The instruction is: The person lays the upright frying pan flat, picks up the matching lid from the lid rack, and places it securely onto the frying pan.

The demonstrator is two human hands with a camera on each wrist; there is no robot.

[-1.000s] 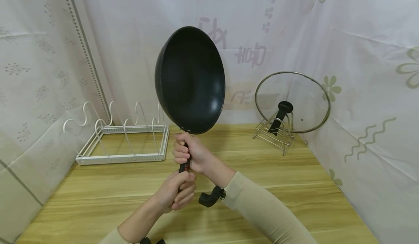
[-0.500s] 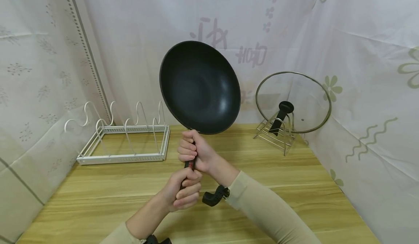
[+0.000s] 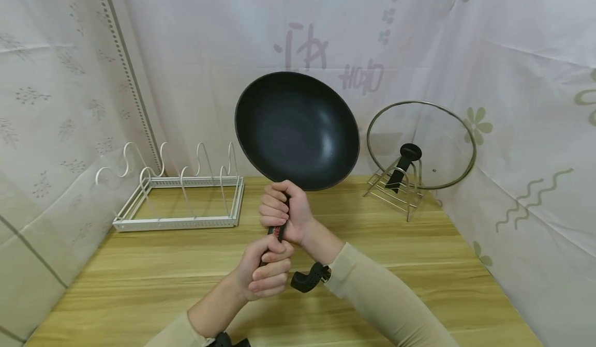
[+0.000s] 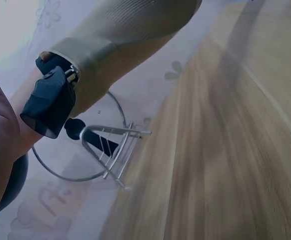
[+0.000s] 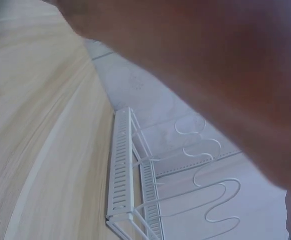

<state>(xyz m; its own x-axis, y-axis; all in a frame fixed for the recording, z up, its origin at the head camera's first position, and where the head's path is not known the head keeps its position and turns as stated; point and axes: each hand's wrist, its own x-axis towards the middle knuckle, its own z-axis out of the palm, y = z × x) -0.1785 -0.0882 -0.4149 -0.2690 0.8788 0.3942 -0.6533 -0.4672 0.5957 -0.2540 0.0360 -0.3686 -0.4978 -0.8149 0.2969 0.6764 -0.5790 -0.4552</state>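
A black wok (image 3: 298, 130) is held up above the table in the head view, its dark inside facing me and its rim tilted. My right hand (image 3: 289, 210) grips the upper part of its handle (image 3: 277, 231), close to the pan. Just below, my left hand (image 3: 264, 268) wraps its fingers round the lower part of the same handle. Most of the handle is hidden by the hands; a short stretch with red marks shows between them. In the left wrist view, a dark sliver of the wok (image 4: 15, 182) shows behind a hand.
A white wire rack (image 3: 177, 224) stands at the left of the wooden table (image 3: 372, 295). At the back right, a glass lid (image 3: 447, 150) with a black handle (image 3: 404, 163) leans upright in a small metal stand (image 3: 388, 198). Patterned curtains (image 3: 535, 130) hang close around the table.
The wok has tipped back and shifted slightly right and down, so its opening looks wider. Both hands have moved a little to the right with the handle still gripped.
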